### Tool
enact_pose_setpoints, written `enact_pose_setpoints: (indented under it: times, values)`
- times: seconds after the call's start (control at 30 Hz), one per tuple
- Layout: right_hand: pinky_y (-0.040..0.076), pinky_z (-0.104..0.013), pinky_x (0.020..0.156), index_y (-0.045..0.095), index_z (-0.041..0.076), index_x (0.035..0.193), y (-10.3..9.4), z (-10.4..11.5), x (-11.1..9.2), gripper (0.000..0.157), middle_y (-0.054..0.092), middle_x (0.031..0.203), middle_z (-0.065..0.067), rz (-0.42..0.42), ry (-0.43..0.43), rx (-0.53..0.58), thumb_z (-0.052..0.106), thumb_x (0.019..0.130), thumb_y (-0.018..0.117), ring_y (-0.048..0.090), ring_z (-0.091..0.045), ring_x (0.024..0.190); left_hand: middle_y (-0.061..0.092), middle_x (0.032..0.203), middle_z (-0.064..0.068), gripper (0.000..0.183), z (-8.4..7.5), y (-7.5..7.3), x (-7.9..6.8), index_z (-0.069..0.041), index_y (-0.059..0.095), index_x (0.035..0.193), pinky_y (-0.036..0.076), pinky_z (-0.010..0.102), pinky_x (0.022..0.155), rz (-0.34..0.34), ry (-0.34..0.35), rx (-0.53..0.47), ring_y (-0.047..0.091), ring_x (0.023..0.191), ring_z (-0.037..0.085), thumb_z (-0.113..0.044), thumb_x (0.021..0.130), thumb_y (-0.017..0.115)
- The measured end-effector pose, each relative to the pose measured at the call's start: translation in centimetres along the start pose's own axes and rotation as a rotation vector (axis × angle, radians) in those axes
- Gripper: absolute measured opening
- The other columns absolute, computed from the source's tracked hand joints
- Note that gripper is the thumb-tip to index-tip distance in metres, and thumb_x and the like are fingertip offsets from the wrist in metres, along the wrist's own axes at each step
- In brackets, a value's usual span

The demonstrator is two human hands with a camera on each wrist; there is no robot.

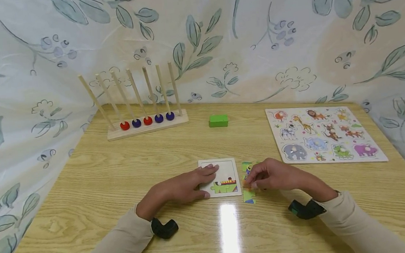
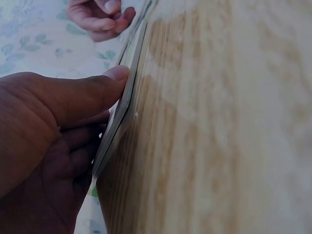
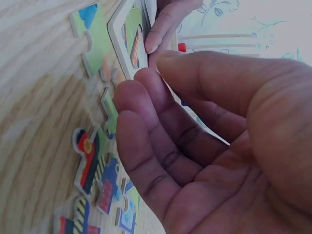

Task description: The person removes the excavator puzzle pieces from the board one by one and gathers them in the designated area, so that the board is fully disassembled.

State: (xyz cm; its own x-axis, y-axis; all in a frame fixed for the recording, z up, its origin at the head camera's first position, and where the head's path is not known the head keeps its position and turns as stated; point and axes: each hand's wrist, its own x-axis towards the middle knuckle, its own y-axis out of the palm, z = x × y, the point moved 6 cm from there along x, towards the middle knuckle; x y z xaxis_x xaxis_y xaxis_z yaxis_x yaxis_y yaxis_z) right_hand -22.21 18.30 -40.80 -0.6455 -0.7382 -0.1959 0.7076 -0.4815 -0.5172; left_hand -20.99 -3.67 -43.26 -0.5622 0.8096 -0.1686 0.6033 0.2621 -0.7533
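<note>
A small white-framed puzzle board (image 1: pixel 217 161) lies in front of me, with joined green and red pieces (image 1: pixel 225 186) along its near edge. My left hand (image 1: pixel 190 184) rests on the board's left side, fingers extended; its thumb (image 2: pixel 97 95) lies at the board's edge in the left wrist view. Just right of the board, my right hand (image 1: pixel 274 174) hovers over loose jigsaw pieces (image 1: pixel 250 199), fingers bent, with nothing visible between them. Those pieces include a green one with a blue corner (image 3: pixel 90 41) and a red-and-black one (image 3: pixel 87 156).
A wooden peg stand (image 1: pixel 147 125) with red and blue beads stands at the back left. Behind the board sits a green block (image 1: pixel 218 121). An animal peg puzzle (image 1: pixel 320 131) lies at the right. Patterned fabric (image 1: pixel 194 41) hangs behind the table.
</note>
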Motion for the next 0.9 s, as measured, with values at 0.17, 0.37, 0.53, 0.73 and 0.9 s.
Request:
enact_pose_setpoints:
  times: [0.17,0.37,0.53,0.73,0.9]
  values:
    - [0.049,-0.024,0.062,0.072,0.001,0.102,0.1,0.3,0.4,0.013,0.07,0.097,-0.007,-0.011,-0.007,-0.019,0.004,0.093,0.064,0.057,-0.011,0.072,0.014,0.161,0.002,0.065,0.4,0.1,0.1,-0.003,0.03,0.152,0.018,0.04,0.115,0.0,0.005,-0.004,0.007,0.147,0.017,-0.018,0.098,0.061]
    - [0.041,-0.022,0.049,0.073,0.004,0.103,0.4,0.7,1.2,0.013,0.067,0.083,-0.004,-0.025,0.002,-0.049,0.007,0.094,0.064,0.047,-0.008,0.056,0.014,0.162,0.003,0.065,0.3,0.0,0.1,-0.003,0.029,0.152,0.016,0.04,0.116,0.001,0.008,-0.01,0.007,0.147,0.017,-0.018,0.098,0.061]
    - [0.045,-0.022,0.055,0.074,0.005,0.103,0.7,1.2,2.1,0.014,0.07,0.091,-0.003,-0.034,-0.016,-0.066,0.005,0.094,0.064,0.052,-0.008,0.062,0.014,0.161,0.001,0.064,0.4,0.1,0.1,-0.003,0.029,0.152,0.015,0.039,0.116,-0.003,0.0,-0.016,0.007,0.147,0.016,-0.018,0.098,0.06]
    - [0.052,-0.026,0.074,0.074,0.004,0.105,1.2,2.0,3.0,0.016,0.072,0.102,-0.002,-0.043,-0.057,-0.082,0.003,0.093,0.063,0.062,-0.011,0.084,0.014,0.162,0.001,0.064,0.2,0.0,0.0,-0.003,0.029,0.152,0.017,0.04,0.116,-0.002,0.008,-0.015,0.007,0.147,0.016,-0.018,0.098,0.06]
    - [0.052,-0.025,0.07,0.074,0.004,0.106,1.6,2.3,3.5,0.016,0.072,0.103,-0.001,-0.041,-0.069,-0.077,0.004,0.094,0.063,0.062,-0.011,0.081,0.014,0.162,0.003,0.064,0.1,-0.1,0.0,-0.002,0.028,0.152,0.017,0.04,0.116,-0.002,0.021,-0.011,0.007,0.147,0.018,-0.017,0.098,0.06]
